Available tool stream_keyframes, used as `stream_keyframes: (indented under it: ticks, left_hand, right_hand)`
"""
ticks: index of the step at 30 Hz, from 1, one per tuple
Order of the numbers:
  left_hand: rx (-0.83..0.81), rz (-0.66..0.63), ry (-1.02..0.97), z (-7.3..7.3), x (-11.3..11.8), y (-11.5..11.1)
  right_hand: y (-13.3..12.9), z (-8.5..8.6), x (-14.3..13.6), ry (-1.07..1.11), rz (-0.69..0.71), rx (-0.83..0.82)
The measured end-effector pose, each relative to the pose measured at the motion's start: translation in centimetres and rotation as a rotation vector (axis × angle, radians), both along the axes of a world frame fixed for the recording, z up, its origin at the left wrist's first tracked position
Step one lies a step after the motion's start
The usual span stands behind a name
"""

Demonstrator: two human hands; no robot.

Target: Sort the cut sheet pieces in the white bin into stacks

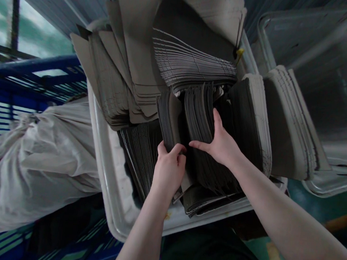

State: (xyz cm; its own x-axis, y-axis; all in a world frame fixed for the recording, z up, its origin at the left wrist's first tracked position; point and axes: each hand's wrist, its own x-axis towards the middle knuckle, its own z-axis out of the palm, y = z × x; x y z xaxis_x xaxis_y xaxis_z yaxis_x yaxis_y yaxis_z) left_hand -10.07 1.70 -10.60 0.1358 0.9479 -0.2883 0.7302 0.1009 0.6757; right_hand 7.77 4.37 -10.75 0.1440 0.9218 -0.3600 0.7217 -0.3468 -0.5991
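Note:
A white tray (104, 180) holds many stacks of thin grey and dark sheets. My left hand (170, 166) is closed round the lower part of a narrow dark stack (169, 117) near the tray's middle. Just right of it, my right hand (217, 144) rests against a thicker dark stack (199, 116), its thumb and fingers spread apart. A fanned stack with pale edges (194, 59) lies behind both hands. Another dark stack (139, 155) stands left of my left hand.
Blue crates (42, 70) and a pale cloth bundle (44, 151) are at the left. More sheets (292, 124) lean over the tray's right side, beside a clear plastic bin (324, 78). A yellow piece (240, 53) sits near the back right edge.

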Motion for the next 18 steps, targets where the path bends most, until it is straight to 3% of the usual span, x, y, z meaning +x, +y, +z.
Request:
stream_keyframes:
  ticks: [5, 18]
  left_hand:
    - [-0.041, -0.005, 0.090, -0.30, 0.63, -0.14]
    - [-0.067, -0.034, 0.012, -0.54, 0.73, -0.06]
  right_hand:
    - [-0.06, 0.08, 0.05, 0.011, 0.023, 0.025]
    - [-0.02, 0.03, 0.62, 0.034, 0.041, 0.018]
